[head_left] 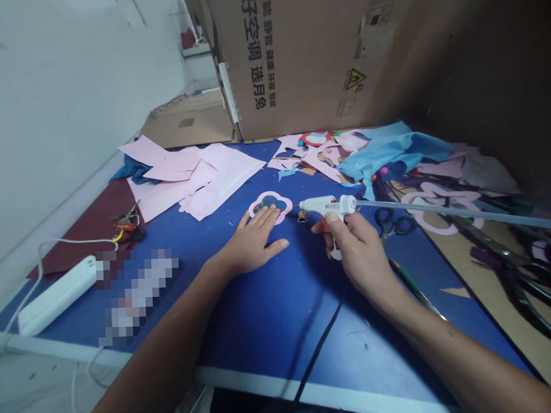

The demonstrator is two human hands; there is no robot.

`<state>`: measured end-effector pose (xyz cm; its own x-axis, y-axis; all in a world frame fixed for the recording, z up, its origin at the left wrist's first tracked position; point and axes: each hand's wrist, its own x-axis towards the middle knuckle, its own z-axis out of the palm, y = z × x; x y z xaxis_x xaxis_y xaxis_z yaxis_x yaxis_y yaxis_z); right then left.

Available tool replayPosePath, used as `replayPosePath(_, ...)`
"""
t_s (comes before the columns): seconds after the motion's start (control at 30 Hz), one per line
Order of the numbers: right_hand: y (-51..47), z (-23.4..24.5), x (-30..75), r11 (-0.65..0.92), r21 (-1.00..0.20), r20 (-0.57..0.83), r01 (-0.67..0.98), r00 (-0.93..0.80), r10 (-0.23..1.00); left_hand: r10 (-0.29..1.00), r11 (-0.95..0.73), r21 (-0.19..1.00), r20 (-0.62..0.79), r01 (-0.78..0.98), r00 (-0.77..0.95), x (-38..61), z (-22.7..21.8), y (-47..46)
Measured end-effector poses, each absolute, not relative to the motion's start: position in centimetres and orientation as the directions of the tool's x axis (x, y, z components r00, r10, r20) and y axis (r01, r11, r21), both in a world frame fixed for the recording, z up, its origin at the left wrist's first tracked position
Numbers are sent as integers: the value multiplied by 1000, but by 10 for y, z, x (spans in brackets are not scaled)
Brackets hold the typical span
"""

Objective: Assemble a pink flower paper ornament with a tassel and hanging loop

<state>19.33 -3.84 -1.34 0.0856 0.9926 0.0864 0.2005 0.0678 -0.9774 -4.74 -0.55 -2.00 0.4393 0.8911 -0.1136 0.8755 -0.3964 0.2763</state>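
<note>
My right hand (356, 249) is wrapped round the handle of a white hot glue gun (325, 206), whose nozzle points left toward a pink flower-shaped paper cutout (282, 204) on the blue table (261, 315). A long clear glue stick (461, 214) sticks out of the gun's back to the right. My left hand (254, 240) lies flat with fingers stretched out, its fingertips pressing on the cutout, which has small dark pieces at its centre. The gun's black cord (317, 355) runs down off the table's front edge.
Pink paper sheets (197, 176) lie at the back left. Blue and pink scraps (382, 151) pile at the back right, with black-handled scissors (396, 225) beside them. A white power strip (57, 295) sits at the left. A large cardboard box (306, 55) stands behind.
</note>
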Motion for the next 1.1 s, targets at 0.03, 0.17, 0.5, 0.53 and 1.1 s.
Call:
replayPosePath(0.03,-38,-14,193,67,-978,86,198,86,993,889,-404,258,-113,878,443,-48,-19,-6)
replayPosePath(0.17,-38,-15,194,65,-977,84,201,85,993,884,-441,152,-93,884,457,-48,-15,-11)
replayPosePath(0.5,-37,-15,195,48,-983,64,178,81,995,876,-468,135,-59,873,479,-43,-14,-16)
replayPosePath(0.53,-37,-15,195,48,-983,62,175,80,995,885,-452,159,-40,877,464,-43,-13,-15)
replayPosePath(1.1,-41,-10,190,75,-981,89,178,72,993,894,-443,207,170,872,414,-42,-23,8)
